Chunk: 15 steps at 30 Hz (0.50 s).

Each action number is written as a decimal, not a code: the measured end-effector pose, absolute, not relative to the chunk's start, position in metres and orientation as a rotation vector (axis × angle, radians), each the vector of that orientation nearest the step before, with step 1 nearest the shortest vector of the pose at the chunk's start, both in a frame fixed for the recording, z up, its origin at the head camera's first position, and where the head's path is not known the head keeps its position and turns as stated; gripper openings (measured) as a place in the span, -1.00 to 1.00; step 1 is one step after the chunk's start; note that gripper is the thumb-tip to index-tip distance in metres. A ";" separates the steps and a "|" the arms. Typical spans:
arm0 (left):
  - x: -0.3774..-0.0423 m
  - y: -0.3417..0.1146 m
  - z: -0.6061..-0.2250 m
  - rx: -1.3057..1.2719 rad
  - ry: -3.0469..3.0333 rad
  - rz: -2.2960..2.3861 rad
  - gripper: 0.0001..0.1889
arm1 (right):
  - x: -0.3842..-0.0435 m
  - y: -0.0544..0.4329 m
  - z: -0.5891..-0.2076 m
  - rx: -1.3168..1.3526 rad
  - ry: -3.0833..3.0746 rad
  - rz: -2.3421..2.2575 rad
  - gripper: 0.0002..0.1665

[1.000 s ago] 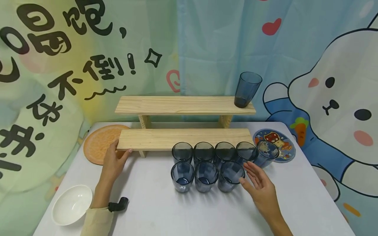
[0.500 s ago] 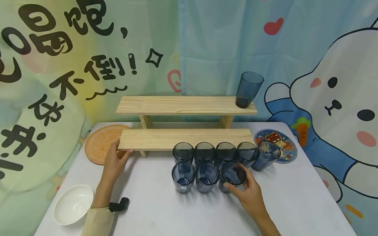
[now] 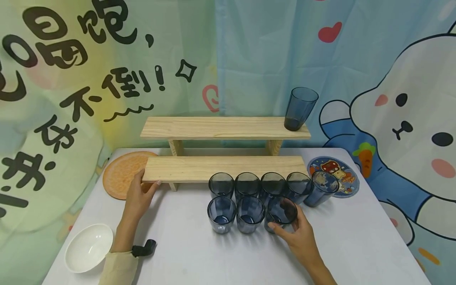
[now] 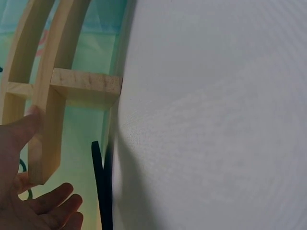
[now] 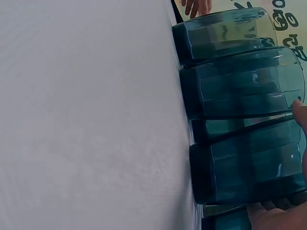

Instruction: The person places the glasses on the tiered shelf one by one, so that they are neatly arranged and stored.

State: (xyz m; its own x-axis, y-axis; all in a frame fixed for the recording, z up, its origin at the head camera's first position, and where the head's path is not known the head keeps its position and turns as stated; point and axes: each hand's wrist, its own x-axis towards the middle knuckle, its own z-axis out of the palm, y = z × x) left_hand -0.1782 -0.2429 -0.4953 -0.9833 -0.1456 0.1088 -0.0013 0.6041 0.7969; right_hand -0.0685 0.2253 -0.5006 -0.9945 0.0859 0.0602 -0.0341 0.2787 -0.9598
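One glass at lower right, gripped by the right hand, could knock its neighbour if dragged sideways; the left hand, centre left, pinches the lower shelf.

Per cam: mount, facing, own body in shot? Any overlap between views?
Head: on the head, faces forward and down at wooden rack and glasses; left grip, right grip and forearms show.
Left wrist: on that wrist, faces the rack's end and white table; left thumb and fingers show.
Right wrist: on that wrist, faces glasses; right thumb and fingers show, plus left fingers up top.
Shared: head and right wrist show right grip round a front-row glass.
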 end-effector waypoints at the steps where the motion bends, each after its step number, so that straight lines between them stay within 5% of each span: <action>1: -0.178 -0.243 -0.495 0.126 -2.668 -1.324 -0.19 | -0.068 0.225 -0.500 -0.054 -2.431 1.829 0.02; 15: -0.177 -0.242 -0.495 0.126 -2.658 -1.354 -0.19 | -0.063 0.225 -0.482 -0.065 -2.445 1.867 0.01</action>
